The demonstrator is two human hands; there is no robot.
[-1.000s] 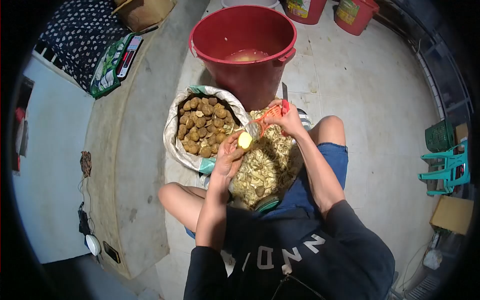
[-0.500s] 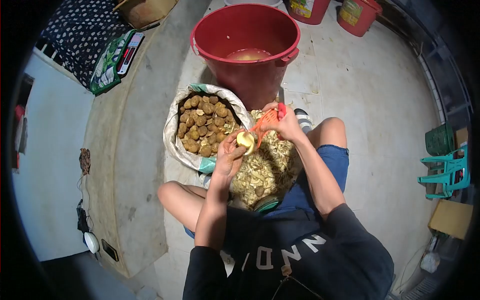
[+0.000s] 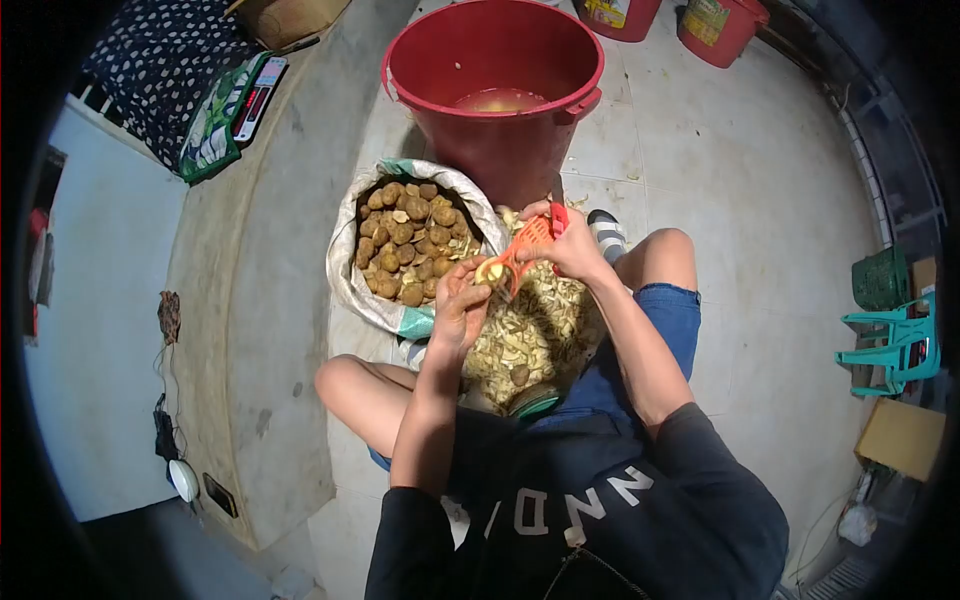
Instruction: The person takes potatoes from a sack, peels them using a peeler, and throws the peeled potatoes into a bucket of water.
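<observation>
Between the fingers of my left hand (image 3: 460,300) is a partly peeled potato (image 3: 490,271), its pale flesh showing. My right hand (image 3: 563,245) grips an orange peeler (image 3: 533,238), whose head is at the potato. A knife blade seems to stick out beyond my right hand, partly hidden. Under both hands lies a heap of peelings (image 3: 520,340) with a small brown potato (image 3: 519,375) on it. To the left, a white sack (image 3: 345,270) with rolled edges holds many unpeeled brown potatoes (image 3: 403,233).
A large red bucket (image 3: 490,150) with some liquid and pale pieces stands just beyond the hands. Two more red buckets (image 3: 718,30) are farther back. At the right edge are a teal stool (image 3: 890,345), a green basket (image 3: 880,280) and a cardboard box (image 3: 903,438). A scale (image 3: 258,100) lies upper left.
The potato in my left hand has turned, so less of its pale face shows. The peeler has shifted slightly against it. The whole view has moved a little.
</observation>
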